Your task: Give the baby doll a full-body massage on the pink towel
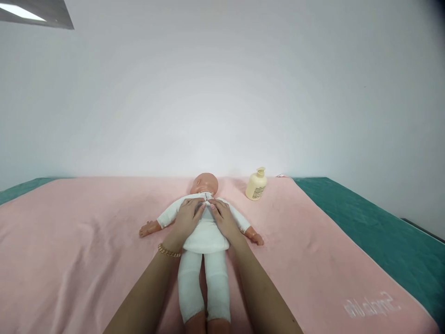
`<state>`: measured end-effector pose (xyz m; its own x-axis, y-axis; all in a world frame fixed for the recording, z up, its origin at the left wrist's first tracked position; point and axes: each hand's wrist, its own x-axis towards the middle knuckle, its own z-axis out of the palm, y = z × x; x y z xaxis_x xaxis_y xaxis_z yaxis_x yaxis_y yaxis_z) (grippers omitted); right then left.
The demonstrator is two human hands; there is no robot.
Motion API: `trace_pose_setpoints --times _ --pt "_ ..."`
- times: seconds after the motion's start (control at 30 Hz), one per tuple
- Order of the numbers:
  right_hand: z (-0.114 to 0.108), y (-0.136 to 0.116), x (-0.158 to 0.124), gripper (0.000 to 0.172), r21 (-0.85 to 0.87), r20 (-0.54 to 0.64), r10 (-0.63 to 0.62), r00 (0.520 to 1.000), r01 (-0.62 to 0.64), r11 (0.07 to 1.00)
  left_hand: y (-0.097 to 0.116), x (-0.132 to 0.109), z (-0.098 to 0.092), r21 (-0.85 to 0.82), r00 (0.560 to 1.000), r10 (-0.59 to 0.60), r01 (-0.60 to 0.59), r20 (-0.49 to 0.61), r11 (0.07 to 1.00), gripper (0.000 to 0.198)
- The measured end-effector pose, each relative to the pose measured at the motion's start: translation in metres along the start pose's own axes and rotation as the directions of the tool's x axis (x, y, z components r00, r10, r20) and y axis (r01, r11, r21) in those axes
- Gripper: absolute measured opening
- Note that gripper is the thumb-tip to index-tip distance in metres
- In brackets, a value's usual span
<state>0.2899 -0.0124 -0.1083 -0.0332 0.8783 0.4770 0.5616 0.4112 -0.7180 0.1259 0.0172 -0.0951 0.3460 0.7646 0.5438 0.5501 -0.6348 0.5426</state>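
Observation:
A baby doll (206,236) in white clothes lies on a pink blanket (114,204), its head away from me and its arms spread to both sides. The back of its head faces up. My left hand (188,215) rests flat on the left side of the doll's upper back, a beaded bracelet on the wrist. On the right side of the upper back lies my right hand (223,216), with its fingers stretched out. Both thumbs point inward near the middle, a small gap between them.
A cream pump bottle (256,184) stands on the blanket to the right of the doll's head. Green covering (375,232) shows beyond the blanket's right edge. A pale wall (208,93) rises behind.

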Motion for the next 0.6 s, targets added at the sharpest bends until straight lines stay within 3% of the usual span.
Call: trace_pose_setpoints --times 0.47,0.6 --pt "0.0 0.002 0.0 0.053 0.02 0.017 0.021 1.0 -0.021 1.0 0.004 0.001 -0.003 0.022 0.998 -0.04 0.039 0.054 0.999 0.032" --pt "-0.007 -0.002 -0.004 0.051 0.049 -0.06 0.042 0.997 -0.039 0.998 0.008 -0.002 -0.022 -0.02 0.999 0.012 -0.012 0.034 1.0 0.035"
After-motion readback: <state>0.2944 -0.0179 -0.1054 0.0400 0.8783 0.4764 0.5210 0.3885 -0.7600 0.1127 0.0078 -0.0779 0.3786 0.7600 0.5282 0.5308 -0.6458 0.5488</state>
